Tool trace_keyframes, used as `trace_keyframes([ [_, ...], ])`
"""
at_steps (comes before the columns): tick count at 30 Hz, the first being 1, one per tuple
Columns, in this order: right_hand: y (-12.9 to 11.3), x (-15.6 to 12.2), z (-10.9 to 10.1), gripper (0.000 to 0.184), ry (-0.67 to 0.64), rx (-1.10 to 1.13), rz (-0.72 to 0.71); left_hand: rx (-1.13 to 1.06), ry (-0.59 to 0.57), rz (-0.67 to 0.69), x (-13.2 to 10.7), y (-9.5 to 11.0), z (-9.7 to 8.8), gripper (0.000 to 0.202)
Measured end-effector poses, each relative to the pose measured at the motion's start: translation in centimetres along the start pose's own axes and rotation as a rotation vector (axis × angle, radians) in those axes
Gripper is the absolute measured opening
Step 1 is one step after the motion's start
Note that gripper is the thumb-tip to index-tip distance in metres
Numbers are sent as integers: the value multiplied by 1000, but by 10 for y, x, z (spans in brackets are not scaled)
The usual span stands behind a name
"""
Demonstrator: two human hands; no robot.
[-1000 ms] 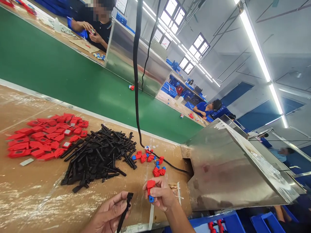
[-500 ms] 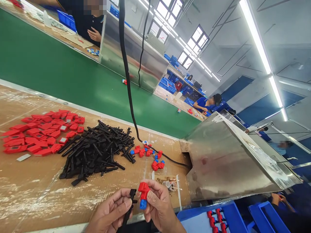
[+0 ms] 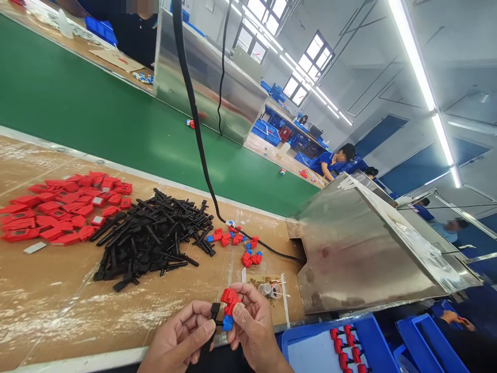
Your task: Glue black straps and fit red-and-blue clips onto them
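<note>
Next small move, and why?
Probably ease the black part in the left hand into the red-and-blue piece in the right hand: the black prong appears to touch the blue end; red pieces in the blue tray carry black stems.

No text, label, brand, number or sign can be read anywhere in view.
</note>
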State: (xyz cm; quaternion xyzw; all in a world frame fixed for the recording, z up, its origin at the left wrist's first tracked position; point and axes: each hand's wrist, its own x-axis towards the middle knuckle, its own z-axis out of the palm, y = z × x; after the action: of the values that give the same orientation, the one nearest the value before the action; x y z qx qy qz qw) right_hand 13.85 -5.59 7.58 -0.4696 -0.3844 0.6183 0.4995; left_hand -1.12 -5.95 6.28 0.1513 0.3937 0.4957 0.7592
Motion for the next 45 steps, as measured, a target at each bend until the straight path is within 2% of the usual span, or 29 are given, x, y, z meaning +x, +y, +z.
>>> trace_keyframes([
  [7, 4, -6, 0, 57, 68, -140, -69, 177, -14, 110, -2, 5, 2, 58],
  [13, 8, -11, 5, 59, 92, -224, -63, 234, -42, 114, 0, 4, -3, 59],
  [21, 42, -19, 4, 53, 242, -262, -185, 282, -73, 109, 3, -4, -11, 57],
  [25, 46, -20, 9, 54, 270, -286, -193, 317, -145, 88, 11, -11, -22, 55],
  [28, 35, -16, 8, 57, 187, -268, -145, 360, -202, 75, 13, -9, -27, 55],
  [31, 17, -10, -4, 67, -13, -228, -2, 356, -238, 24, 14, 1, -26, 58],
  [35, -4, -5, -25, 76, -277, -216, 222, 348, -459, -175, 26, 11, -26, 65],
  [37, -9, -6, -29, 73, -288, -278, 243, 412, -540, -192, 33, 12, -30, 63],
  [39, -11, -9, -29, 71, -226, -386, 174, 569, -544, -34, 36, 12, -38, 53],
  [43, -17, -18, -21, 70, -123, -631, -8, 949, -507, 662, 28, 20, -50, 35],
  [45, -23, -23, -18, 62, -104, -821, -97, 1104, -496, 949, 21, 28, -48, 33],
])
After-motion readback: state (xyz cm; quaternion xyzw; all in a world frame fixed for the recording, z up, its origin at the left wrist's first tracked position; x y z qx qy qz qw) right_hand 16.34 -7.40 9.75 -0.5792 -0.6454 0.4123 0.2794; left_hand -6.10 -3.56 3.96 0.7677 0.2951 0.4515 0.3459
